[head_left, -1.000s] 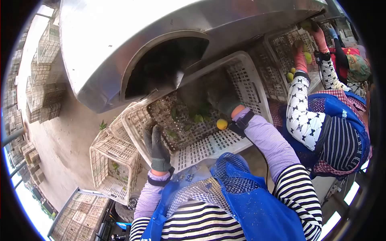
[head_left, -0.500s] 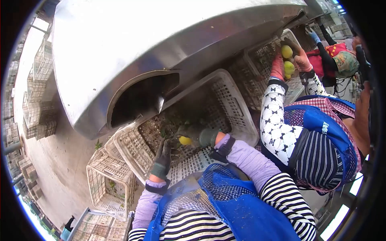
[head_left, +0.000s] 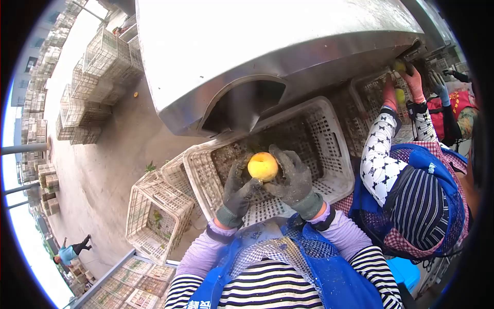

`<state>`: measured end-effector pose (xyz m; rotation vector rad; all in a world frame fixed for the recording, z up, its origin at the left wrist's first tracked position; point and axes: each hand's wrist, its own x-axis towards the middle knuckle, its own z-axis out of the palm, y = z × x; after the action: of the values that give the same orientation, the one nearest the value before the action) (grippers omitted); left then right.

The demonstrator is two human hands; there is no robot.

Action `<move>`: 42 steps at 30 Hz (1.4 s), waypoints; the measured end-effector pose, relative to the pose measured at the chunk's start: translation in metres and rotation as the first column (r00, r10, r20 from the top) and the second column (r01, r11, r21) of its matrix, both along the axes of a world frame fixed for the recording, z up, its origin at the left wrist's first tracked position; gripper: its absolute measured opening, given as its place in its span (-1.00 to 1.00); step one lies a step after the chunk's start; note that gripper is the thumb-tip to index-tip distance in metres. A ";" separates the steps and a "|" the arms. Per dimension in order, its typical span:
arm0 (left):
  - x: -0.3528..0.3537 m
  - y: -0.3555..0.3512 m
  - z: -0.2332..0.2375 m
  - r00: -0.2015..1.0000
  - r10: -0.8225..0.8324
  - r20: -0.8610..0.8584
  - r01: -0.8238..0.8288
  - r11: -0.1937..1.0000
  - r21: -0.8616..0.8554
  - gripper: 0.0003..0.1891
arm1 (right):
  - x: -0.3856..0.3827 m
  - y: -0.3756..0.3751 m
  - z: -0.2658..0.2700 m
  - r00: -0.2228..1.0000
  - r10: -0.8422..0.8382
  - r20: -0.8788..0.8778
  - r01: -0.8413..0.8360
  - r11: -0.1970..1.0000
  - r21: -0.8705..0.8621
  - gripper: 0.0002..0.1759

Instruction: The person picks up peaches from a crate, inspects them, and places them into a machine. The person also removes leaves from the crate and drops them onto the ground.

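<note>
A round yellow-orange fruit that looks like a peach [head_left: 263,167] is held up between my two hands, over a pale plastic crate [head_left: 333,135]. My left hand [head_left: 239,194], in a dark dirty work glove, cups its left side with the thumb below. On the other side, the gloved fingers of my right hand [head_left: 295,180] curl around it from above and below. Some bits of greenery lie in the dim bottom of the crate, where detail is hard to make out.
A metal machine housing [head_left: 288,31] with a dark opening [head_left: 246,105] overhangs the crate. Another crate [head_left: 157,220] stands at lower left, near stacked crates [head_left: 103,62]. A co-worker in a striped cap [head_left: 421,208] handles fruit at right. A distant person [head_left: 71,251] walks at left.
My left hand, spread at the crate's left before, has come in to the fruit. My right hand has brought the fruit up from inside the crate. The view has swung left.
</note>
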<state>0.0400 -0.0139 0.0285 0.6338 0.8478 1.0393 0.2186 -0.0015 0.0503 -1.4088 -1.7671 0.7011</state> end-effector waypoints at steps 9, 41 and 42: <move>-0.015 0.005 0.009 0.947 0.155 -0.283 -0.128 0.986 0.111 -0.39 | -0.004 0.045 0.012 0.986 -0.006 0.168 -0.009 0.996 0.086 -0.29; -0.278 -0.216 0.079 0.310 0.336 -0.890 -0.553 0.825 0.118 -0.47 | 0.067 -0.070 -0.142 0.986 0.135 -0.101 -0.169 0.811 -0.560 -0.85; -0.306 -0.236 0.090 0.185 0.251 -0.950 -0.534 0.837 0.117 -0.48 | 0.058 -0.074 -0.137 0.963 0.268 -0.032 -0.251 0.844 -0.474 -0.86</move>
<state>-0.2662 -0.2494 0.1181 0.8360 2.3323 0.9126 0.2764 -0.0753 -0.0864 -1.5071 -1.9162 1.3389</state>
